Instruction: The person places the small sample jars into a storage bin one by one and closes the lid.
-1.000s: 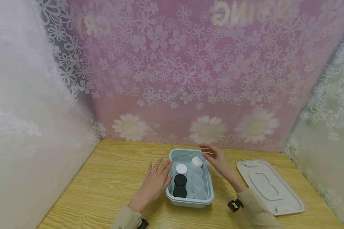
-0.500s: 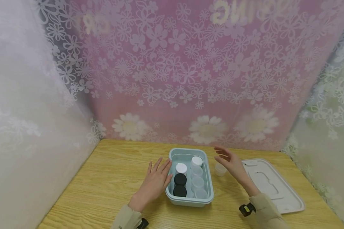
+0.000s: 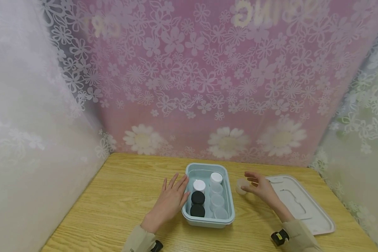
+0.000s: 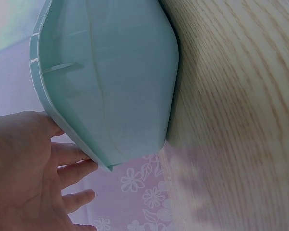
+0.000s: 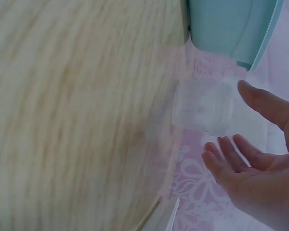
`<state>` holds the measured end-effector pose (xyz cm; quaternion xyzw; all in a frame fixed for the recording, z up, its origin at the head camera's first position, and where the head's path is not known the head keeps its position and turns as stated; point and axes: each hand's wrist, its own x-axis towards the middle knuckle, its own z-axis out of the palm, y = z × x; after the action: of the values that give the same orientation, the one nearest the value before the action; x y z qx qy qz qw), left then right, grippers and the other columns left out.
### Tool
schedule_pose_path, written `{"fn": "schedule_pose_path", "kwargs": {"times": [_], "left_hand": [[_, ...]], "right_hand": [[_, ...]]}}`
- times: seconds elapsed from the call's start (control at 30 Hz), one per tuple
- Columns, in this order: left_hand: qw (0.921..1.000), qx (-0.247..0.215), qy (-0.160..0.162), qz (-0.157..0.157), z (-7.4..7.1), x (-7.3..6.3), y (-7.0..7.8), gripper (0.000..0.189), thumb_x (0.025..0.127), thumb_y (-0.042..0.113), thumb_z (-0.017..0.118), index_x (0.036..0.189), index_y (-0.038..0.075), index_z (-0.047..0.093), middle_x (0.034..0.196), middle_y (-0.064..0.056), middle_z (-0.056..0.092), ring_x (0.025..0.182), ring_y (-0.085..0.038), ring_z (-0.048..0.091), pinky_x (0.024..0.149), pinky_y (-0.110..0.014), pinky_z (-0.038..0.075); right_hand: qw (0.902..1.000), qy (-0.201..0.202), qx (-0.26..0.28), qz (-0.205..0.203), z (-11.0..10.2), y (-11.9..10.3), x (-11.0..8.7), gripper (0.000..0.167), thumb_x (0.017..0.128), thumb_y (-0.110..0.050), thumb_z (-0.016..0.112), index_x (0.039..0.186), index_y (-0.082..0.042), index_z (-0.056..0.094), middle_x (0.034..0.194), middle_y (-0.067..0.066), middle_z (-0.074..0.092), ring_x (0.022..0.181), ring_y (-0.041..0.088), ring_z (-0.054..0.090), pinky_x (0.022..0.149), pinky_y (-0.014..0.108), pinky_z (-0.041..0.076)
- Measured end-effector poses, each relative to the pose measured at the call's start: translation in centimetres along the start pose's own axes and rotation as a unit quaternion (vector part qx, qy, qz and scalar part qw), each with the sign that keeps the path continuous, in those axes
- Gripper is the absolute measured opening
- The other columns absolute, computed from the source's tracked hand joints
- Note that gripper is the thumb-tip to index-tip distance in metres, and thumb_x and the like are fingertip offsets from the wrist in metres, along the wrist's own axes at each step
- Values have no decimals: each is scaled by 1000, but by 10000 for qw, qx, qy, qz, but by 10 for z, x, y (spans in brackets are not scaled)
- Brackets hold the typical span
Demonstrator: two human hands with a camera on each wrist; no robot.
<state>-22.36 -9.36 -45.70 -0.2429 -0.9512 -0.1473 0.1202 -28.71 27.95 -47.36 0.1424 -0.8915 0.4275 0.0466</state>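
Left hand [image 3: 169, 200] flat against the bin [image 3: 230, 206] wall, right hand [image 3: 260, 188] loose-fingered at a small clear jar [image 3: 241, 186], bare table [image 3: 119, 196] around, lid [image 3: 299, 206] behind.

Only blurred, mirrored lettering on the pink flowered curtain [image 3: 208, 87], unreadable.

White lid [image 3: 299, 204] on wooden table [image 3: 119, 196]

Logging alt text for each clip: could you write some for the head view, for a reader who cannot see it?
A person's right hand reaches for a small clear jar on a wooden table, beside a pale blue bin of jars. The left hand rests flat against the bin's other side; a white lid lies at the right.
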Motion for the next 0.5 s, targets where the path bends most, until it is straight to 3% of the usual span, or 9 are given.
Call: {"fn": "schedule_pose_path", "kwargs": {"times": [0.2,0.5], "left_hand": [[10000,-23,-20,-29,0,0,0,52,108,31,49,154,6,43,158,-11,43,151,-38,27,118,-67,22],[10000,-42,15,-10,-1,-1,1,52,108,31,49,154,6,43,158,-11,43,151,-39,27,117,-68,23]], "right_hand": [[9989,-275,15,379,2,2,-3,66,91,-16,78,142,12,46,138,34,51,121,52,56,94,54,55],[9982,-178,-132,564,4,-4,-5,61,90,-17,78,138,9,51,135,34,54,111,47,62,84,47,59]]}}
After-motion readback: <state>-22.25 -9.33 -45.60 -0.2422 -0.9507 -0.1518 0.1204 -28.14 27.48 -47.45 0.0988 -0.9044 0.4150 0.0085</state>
